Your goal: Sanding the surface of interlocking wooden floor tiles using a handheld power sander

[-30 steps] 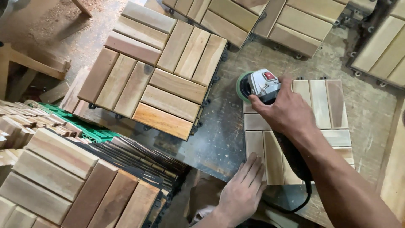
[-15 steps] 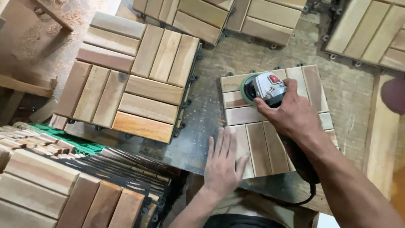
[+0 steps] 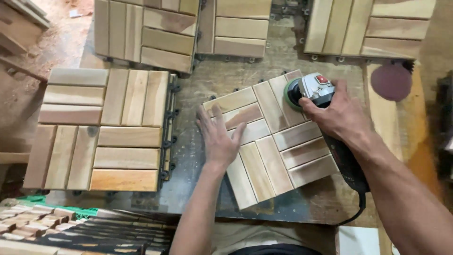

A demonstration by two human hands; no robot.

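Note:
A square wooden deck tile (image 3: 273, 156) made of several slats lies tilted on the workbench in front of me. My left hand (image 3: 218, 137) lies flat on its left slats, fingers spread. My right hand (image 3: 337, 115) grips a grey and black angle grinder (image 3: 314, 89) with a green sanding disc, which rests on the tile's far corner. The tool's black body and cord (image 3: 351, 177) run back under my right forearm.
A large wooden tile (image 3: 101, 130) lies to the left, and more tiles (image 3: 236, 28) line the far edge. A round reddish sanding disc (image 3: 390, 81) sits on a plank at right. Stacked tiles with black plastic backing (image 3: 89, 226) are at bottom left.
The view has shifted and the tile now lies rotated. My left hand has moved up onto the tile's left slats. The grinder stays on the far corner.

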